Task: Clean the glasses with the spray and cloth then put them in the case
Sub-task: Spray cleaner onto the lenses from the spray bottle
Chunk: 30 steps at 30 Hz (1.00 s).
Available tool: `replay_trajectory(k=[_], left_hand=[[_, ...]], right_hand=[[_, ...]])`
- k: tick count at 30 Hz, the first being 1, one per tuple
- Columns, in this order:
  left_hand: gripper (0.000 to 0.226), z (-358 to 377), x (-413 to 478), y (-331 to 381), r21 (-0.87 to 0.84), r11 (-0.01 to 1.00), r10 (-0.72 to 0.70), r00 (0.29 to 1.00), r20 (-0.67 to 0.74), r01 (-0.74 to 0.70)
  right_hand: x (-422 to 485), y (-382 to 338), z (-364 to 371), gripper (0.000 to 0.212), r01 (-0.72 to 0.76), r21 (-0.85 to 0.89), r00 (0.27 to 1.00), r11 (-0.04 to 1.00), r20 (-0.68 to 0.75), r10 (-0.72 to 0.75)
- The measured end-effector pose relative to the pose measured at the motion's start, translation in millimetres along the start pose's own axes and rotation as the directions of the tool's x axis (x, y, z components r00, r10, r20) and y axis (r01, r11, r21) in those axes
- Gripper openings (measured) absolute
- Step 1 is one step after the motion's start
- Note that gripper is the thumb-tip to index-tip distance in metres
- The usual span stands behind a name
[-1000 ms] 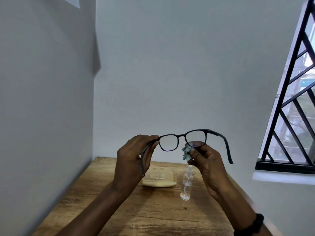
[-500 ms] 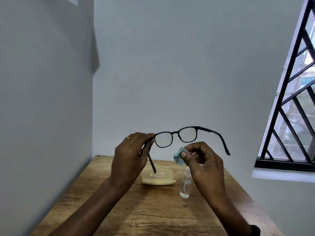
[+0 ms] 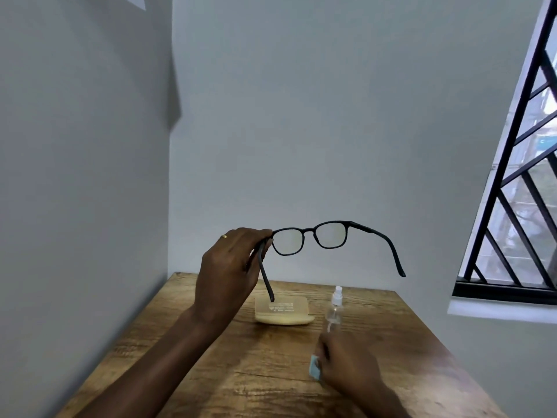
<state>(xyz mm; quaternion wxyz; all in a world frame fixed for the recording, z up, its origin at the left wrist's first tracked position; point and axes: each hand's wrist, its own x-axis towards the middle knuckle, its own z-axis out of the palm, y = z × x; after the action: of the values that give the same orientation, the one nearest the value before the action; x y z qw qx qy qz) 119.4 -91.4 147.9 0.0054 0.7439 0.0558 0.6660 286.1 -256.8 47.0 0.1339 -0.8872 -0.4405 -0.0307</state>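
Note:
My left hand [image 3: 232, 267] holds black-framed glasses [image 3: 313, 239] up in the air by the left hinge, with both temples unfolded. My right hand [image 3: 349, 366] is low over the wooden table [image 3: 211, 372], fingers closed on a small light-blue cloth [image 3: 315, 367] that touches or nearly touches the tabletop. A clear spray bottle [image 3: 334, 310] with a white nozzle stands upright just beyond the right hand. A pale yellow glasses case [image 3: 284, 312] lies shut at the back of the table, below the glasses.
Grey walls close the table in on the left and at the back. A window with black bars [image 3: 518, 176] is on the right, and the table's right edge runs diagonally below it.
My right hand has dropped from beside the right lens down to the table with the cloth. The left hand still holds the glasses up, shifted slightly right.

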Motion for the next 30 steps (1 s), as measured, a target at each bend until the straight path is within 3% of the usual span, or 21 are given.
replay_trajectory(k=[5,8,10,12,14,16,19,25,30], left_hand=[[0.017,0,2,-2,0.007,1.000,0.001,1.000,0.001,-0.001],[0.016,0,1,-3,0.012,1.000,0.003,1.000,-0.001,-0.003],[0.015,1,0,-3,0.010,1.000,-0.001,1.000,0.004,0.001],[0.015,1,-1,-4,0.006,1.000,-0.006,1.000,0.010,0.006],[0.015,1,-2,-4,0.005,1.000,-0.010,1.000,0.015,0.010],[0.016,1,-2,-5,0.002,1.000,-0.014,1.000,0.024,0.014],[0.015,1,-2,-4,0.006,1.000,-0.011,1.000,0.027,0.011],[0.015,0,-1,-6,0.018,1.000,-0.001,1.000,0.031,0.000],[0.015,-1,-4,-8,0.021,1.000,-0.017,0.999,0.037,0.016]], right_hand=[[-1,14,25,0.014,-0.052,0.068,0.998,0.996,0.035,0.050],[5,21,9,0.020,-0.072,0.130,0.968,0.989,-0.230,0.101],[10,25,-8,0.017,-0.088,0.244,0.880,0.966,-0.436,0.190],[19,29,-15,0.040,-0.063,0.344,0.792,0.937,-0.554,0.257],[30,34,-8,0.075,0.002,0.329,0.771,0.944,-0.602,0.208],[38,35,4,0.100,0.050,0.280,0.798,0.959,-0.588,0.130],[47,33,22,0.117,0.073,0.236,0.852,0.969,-0.520,0.063],[53,26,46,0.103,-0.002,0.196,0.875,0.981,-0.474,0.097],[53,27,49,0.098,0.073,0.214,0.868,0.974,-0.494,0.044]])
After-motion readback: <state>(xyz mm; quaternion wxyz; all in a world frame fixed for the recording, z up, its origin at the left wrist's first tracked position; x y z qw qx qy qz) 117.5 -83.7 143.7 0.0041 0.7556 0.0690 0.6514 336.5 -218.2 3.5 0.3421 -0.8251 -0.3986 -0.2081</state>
